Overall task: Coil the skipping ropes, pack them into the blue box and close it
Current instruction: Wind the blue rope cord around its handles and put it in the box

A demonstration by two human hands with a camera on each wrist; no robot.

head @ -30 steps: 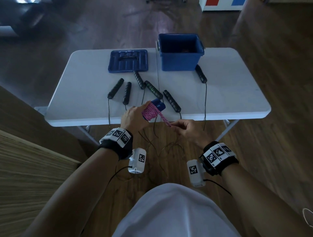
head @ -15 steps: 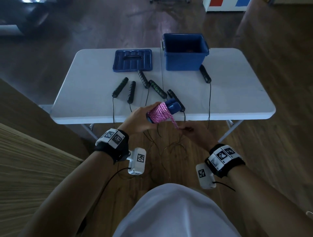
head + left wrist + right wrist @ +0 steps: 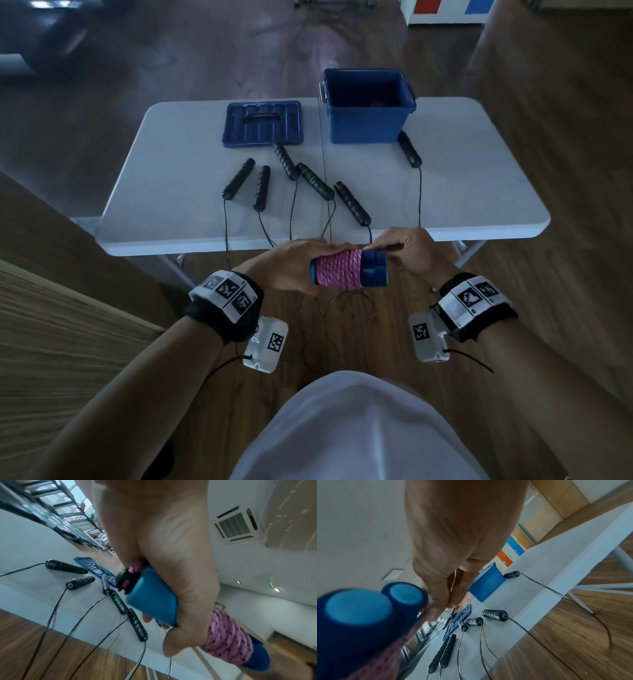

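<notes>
The left hand (image 3: 291, 265) is wrapped round the left end of the pink rope bundle (image 3: 338, 271), with fingers and thumb curled about it. The bundle lies level in the air in front of the near edge of the table (image 3: 479, 192), above the wooden floor (image 3: 565, 85). Pink cord is wound tightly round two blue handles (image 3: 374, 271) held side by side; their ends project from the right end of the winding. In the left wrist view the palm closes over one blue handle (image 3: 152, 601) and the winding runs on below the thumb.

The right hand (image 3: 409, 253) is at the right end of the bundle, thumb and fingertips pinching the cord end at the top of the blue handles. The right wrist view shows the thumb pressed on the pink cord beside the two round handle ends (image 3: 406, 595).

On the table, from left to right: the blue lid (image 3: 263, 123) lies flat at the far side, apart from the box. Six black handles lie on the table: five black handles (image 3: 289, 178) are spread in front of the lid, and their thin black cords (image 3: 293, 212) hang over the near edge to the floor. The blue box (image 3: 368, 118) stands open at the far side, right of the lid. The sixth black handle (image 3: 409, 149) lies just beside the front right corner of the box.
</notes>
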